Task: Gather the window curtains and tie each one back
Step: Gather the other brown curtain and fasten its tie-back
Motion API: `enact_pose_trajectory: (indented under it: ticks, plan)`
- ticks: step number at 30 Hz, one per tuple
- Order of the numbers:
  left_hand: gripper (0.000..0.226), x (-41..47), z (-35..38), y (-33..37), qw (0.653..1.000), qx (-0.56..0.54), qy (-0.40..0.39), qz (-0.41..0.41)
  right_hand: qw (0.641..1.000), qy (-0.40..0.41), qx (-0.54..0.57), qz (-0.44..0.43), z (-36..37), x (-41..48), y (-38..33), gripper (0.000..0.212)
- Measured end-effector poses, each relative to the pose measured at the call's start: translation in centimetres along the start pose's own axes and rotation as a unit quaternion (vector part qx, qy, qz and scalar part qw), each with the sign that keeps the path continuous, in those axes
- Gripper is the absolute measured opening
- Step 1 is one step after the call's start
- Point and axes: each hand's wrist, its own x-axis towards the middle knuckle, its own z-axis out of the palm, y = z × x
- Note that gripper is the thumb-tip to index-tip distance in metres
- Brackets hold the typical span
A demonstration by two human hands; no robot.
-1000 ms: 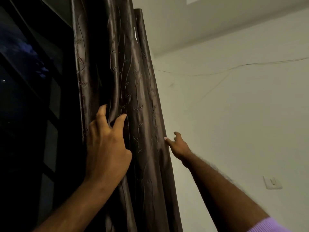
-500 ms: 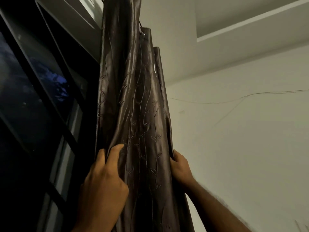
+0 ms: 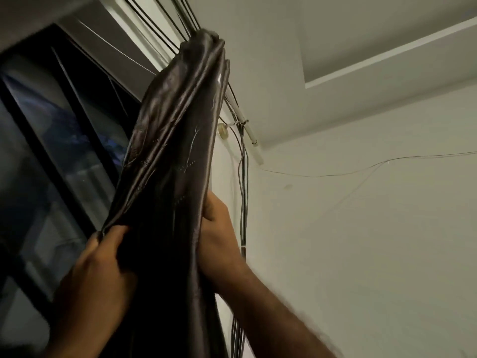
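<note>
Gathered curtain (image 3: 175, 156), long axis near-vertical, top tilted right.

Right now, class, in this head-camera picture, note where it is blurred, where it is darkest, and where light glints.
Head view: motion blur softens the left hand and right hand; the curtain is near black low down, with sheen on its upper folds; the window is dark with faint bluish reflections.

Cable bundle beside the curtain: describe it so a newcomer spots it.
Find the dark window, then the bunched brown curtain at its right edge. Right of the curtain, a cable bundle runs down the white wall. Unlike the lone thin wire strung sideways across that wall, it is multi-stranded and vertical.
</note>
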Motion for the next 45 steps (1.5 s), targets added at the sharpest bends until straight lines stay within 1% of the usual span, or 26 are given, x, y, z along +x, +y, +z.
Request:
enact_pose_trajectory:
  ticks: [2,4,6,7,8,9,10,12,14,15,16,17,19,21,23,26,27,29,31,32,34,37,40,45]
  plan:
    - [0.042,-0.6,-0.6,1.4,1.000,-0.010,0.003,-0.024,1.000,0.000,0.003,0.007,-1.9,-0.9,-1.1,0.013]
    - [0.023,-1.7,-0.6,3.8,1.000,-0.018,0.009,-0.023,0.998,0.030,0.024,0.057,-3.9,-1.9,-1.2,0.016]
    - [0.003,-3.0,-0.1,6.0,0.999,-0.038,0.005,-0.005,0.988,0.040,0.074,0.129,-5.5,-3.1,-0.6,0.033]
    - [0.004,-3.4,0.2,6.7,0.999,-0.045,0.007,0.004,0.982,0.027,0.099,0.156,-6.2,-3.6,-0.3,0.041]
    - [0.004,-3.8,0.5,7.1,0.999,-0.046,0.005,0.009,0.981,0.015,0.093,0.171,-6.9,-4.1,-0.2,0.046]
    - [0.011,-4.1,0.7,7.4,0.999,-0.039,0.003,0.015,0.984,0.007,0.046,0.174,-7.5,-4.5,-0.2,0.045]
    - [0.024,-4.4,0.9,7.6,0.999,-0.034,0.003,0.025,0.985,0.008,-0.017,0.173,-8.0,-4.7,-0.1,0.039]
    - [0.050,-5.0,0.8,8.4,0.998,-0.050,0.008,0.035,0.976,0.028,-0.123,0.176,-9.0,-4.9,-0.3,0.027]
    - [0.068,-5.4,0.6,8.8,0.997,-0.068,0.004,0.025,0.967,0.049,-0.162,0.189,-9.7,-4.9,-0.3,0.016]
    - [0.070,-5.3,0.5,8.9,0.997,-0.072,-0.004,0.016,0.965,0.056,-0.164,0.199,-9.9,-4.9,-0.2,0.013]
    - [0.068,-5.3,0.5,8.8,0.998,-0.066,-0.014,0.012,0.962,0.059,-0.163,0.209,-9.9,-5.0,-0.2,0.013]
    - [0.061,-5.1,0.6,8.6,0.998,-0.053,-0.022,0.012,0.961,0.060,-0.161,0.218,-9.9,-5.0,-0.2,0.016]
    - [0.038,-4.8,0.8,8.2,0.998,-0.044,-0.028,0.019,0.958,0.057,-0.163,0.229,-9.6,-5.0,-0.3,0.021]
    - [0.018,-4.7,0.6,8.3,0.997,-0.057,-0.024,0.035,0.952,0.052,-0.189,0.233,-9.2,-4.8,-0.5,0.022]
    - [0.010,-4.9,0.4,8.8,0.996,-0.068,-0.023,0.054,0.946,0.053,-0.217,0.237,-8.5,-4.6,-0.6,0.022]
    - [0.015,-5.4,0.5,9.7,0.993,-0.062,-0.046,0.093,0.952,0.057,-0.206,0.220,-7.0,-4.6,-1.1,0.033]
    - [0.017,-5.5,0.7,9.6,0.990,-0.065,-0.063,0.107,0.957,0.050,-0.189,0.215,-6.5,-4.6,-1.3,0.038]
    - [0.016,-5.6,0.9,9.2,0.982,-0.095,-0.091,0.138,0.961,0.030,-0.167,0.217,-5.3,-4.5,-1.6,0.039]
    - [0.015,-5.5,0.8,8.4,0.977,-0.120,-0.107,0.142,0.954,0.026,-0.197,0.224,-4.6,-4.1,-1.6,0.037]
    - [0.019,-5.3,0.6,7.8,0.977,-0.123,-0.108,0.136,0.948,0.034,-0.226,0.223,-4.4,-3.9,-1.5,0.035]
    - [0.034,-4.9,0.1,6.6,0.982,-0.120,-0.096,0.113,0.938,0.053,-0.265,0.215,-4.4,-3.6,-1.2,0.026]
    - [0.045,-4.4,-0.8,5.4,0.988,-0.109,-0.062,0.085,0.934,0.073,-0.263,0.229,-4.6,-4.0,-0.9,0.022]
    - [0.047,-4.3,-1.7,4.6,0.992,-0.095,-0.047,0.068,0.928,0.076,-0.283,0.229,-3.7,-4.3,-0.5,0.022]
    - [0.047,-3.7,-4.0,3.7,0.992,-0.108,0.011,0.059,0.954,0.032,-0.243,0.172,1.9,-3.0,-1.3,0.017]
